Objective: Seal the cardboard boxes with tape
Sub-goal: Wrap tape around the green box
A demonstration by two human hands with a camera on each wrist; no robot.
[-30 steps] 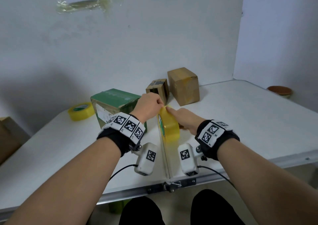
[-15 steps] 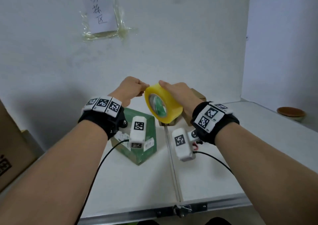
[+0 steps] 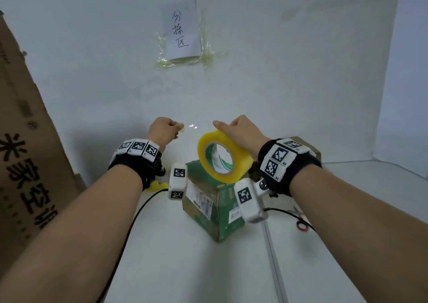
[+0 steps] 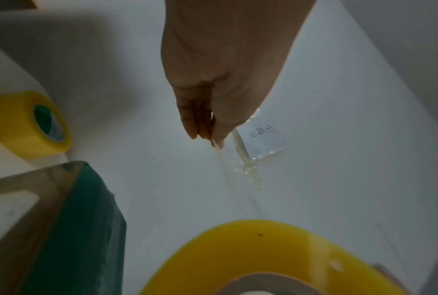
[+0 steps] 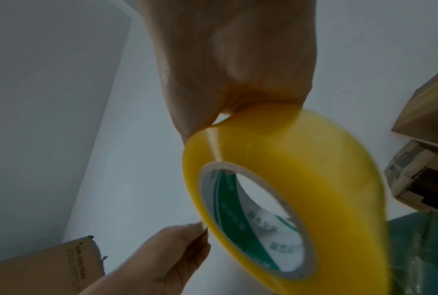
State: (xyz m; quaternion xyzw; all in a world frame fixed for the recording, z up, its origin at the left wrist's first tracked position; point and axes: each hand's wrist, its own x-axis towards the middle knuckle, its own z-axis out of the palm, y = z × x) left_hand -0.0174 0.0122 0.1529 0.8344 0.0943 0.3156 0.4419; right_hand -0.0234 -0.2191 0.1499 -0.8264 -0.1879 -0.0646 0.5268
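Note:
My right hand (image 3: 234,129) grips a yellow tape roll (image 3: 223,158) from above and holds it in the air over a green cardboard box (image 3: 213,206). The same tape roll (image 5: 288,189) fills the right wrist view, tilted, its green-printed core showing. My left hand (image 3: 165,130) is curled to the left of the roll and pinches the free end of the clear tape (image 3: 183,130), pulled a short way off the roll. In the left wrist view the left hand's fingertips (image 4: 207,129) pinch the thin tape strip (image 4: 222,159).
The white table (image 3: 208,268) carries a second yellow tape roll (image 4: 28,123) behind the left wrist, brown cardboard boxes (image 5: 424,151) at the back right and red-handled scissors (image 3: 301,221). A tall cardboard carton (image 3: 25,163) stands at the left. A paper note (image 3: 181,29) is taped to the wall.
Both hands rose from the table with the roll. The left hand has drawn away to the left, pulling the tape end off the roll. The view has tilted upward.

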